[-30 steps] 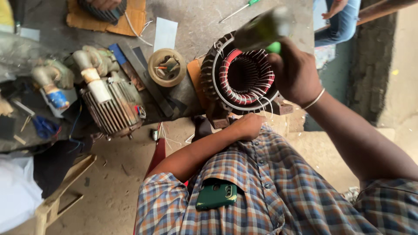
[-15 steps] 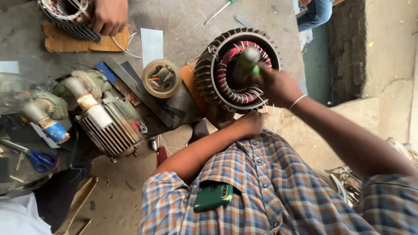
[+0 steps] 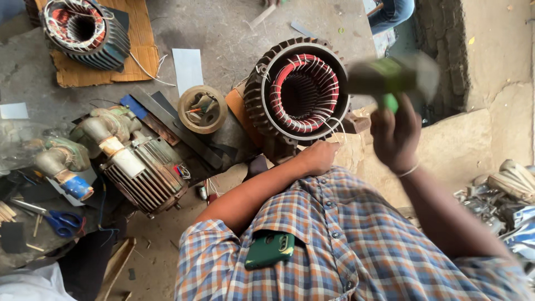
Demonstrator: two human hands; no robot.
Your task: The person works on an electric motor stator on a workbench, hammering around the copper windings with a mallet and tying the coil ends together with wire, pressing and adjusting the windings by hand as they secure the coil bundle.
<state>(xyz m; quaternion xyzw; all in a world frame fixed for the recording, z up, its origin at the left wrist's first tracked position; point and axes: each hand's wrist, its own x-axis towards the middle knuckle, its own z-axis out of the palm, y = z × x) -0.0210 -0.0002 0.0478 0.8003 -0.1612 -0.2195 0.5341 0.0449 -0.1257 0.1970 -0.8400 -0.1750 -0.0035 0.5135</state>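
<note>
Beside stator [image 3: 304, 92], right hand [image 3: 397, 134] gripping mallet [image 3: 390, 78]

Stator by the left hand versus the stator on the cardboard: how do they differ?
The near stator stands on the bare floor, its bore facing the camera, the left hand at its lower edge. The far stator lies tilted on cardboard, untouched, partly cut off by the frame. Both are ribbed with red-and-white windings.

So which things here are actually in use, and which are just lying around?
In use:
- motor stator with red windings, steadied by the left hand
- green-handled mallet, blurred, raised in the right hand

Lying about:
- second stator on cardboard
- finned pump motor
- tape roll
- blue scissors
- green phone in shirt pocket
</note>
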